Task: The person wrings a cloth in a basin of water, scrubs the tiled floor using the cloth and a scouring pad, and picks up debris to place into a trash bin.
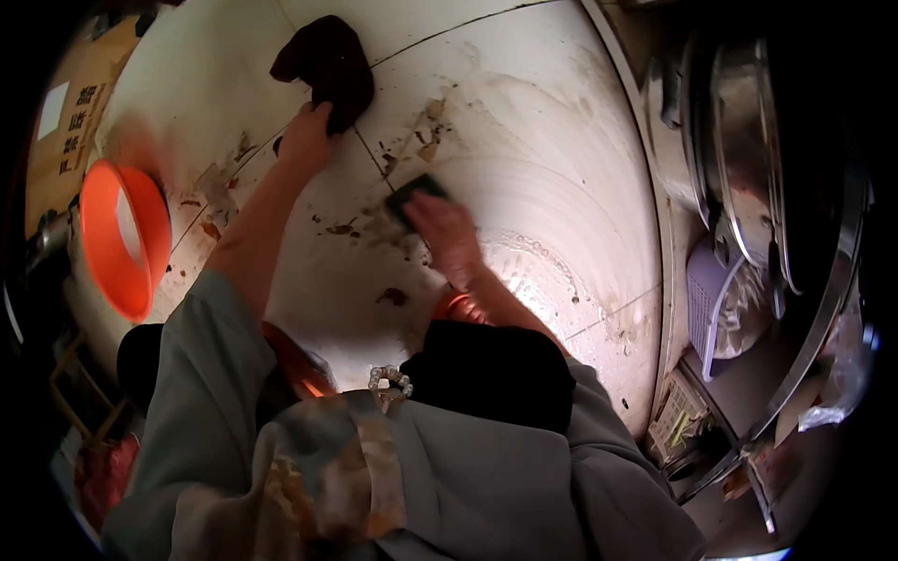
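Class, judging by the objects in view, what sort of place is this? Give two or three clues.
Probably a kitchen or its storage area: large metal vessels resembling pots or pans stand at the right, a purple plastic basket sits below them, and the soiled floor is tiled.
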Motion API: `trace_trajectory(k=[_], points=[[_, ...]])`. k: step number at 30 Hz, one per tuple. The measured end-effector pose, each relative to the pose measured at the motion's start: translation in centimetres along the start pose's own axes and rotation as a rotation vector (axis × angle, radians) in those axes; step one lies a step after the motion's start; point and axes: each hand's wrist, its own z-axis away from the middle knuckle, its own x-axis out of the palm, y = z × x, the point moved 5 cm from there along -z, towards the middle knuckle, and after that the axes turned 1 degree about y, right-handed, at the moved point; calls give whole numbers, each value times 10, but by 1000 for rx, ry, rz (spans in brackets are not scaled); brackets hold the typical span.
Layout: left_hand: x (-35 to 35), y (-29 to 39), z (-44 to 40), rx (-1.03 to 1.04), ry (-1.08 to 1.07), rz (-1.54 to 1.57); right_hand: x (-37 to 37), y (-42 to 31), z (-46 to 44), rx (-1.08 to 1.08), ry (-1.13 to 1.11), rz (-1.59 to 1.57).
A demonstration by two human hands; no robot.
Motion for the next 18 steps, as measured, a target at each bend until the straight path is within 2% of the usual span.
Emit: trace_trajectory(k=[1, 2, 3, 4, 6, 8, 10, 11, 12, 13, 15, 18], points=[[-5, -14, 4, -65, -4, 25, 9, 48, -4, 304, 26, -716], [-6, -25, 9, -130, -12, 52, -22, 65, -5, 105, 315, -27], [-4, -29, 11, -120, -6, 51, -50, 92, -20, 460, 191, -34], [-4, -31, 9, -106, 2, 49, -78, 106, -22, 251, 567, 44], [-4, -34, 5, -86, 29, 59, -99, 139, -47, 372, 732, 182], [-3, -35, 6, -68, 53, 72, -84, 137, -80, 284, 732, 72], [-4, -34, 7, -37, 58, 76, -46, 84, -108, 328, 340, -182], [-5, -34, 5, -21, 67, 80, -14, 46, -98, 51, 360, -19], [-6, -34, 2, -9, 54, 81, 3, 4, -87, -49, 177, -26], [-6, -36, 0, 1, 39, 80, 22, -24, -66, -225, 242, -185], [-6, -37, 3, -1, 17, 76, 60, -58, -36, -362, -25, -277], [-9, -33, 7, -12, 2, 72, 47, -39, -55, -111, -86, -306]])
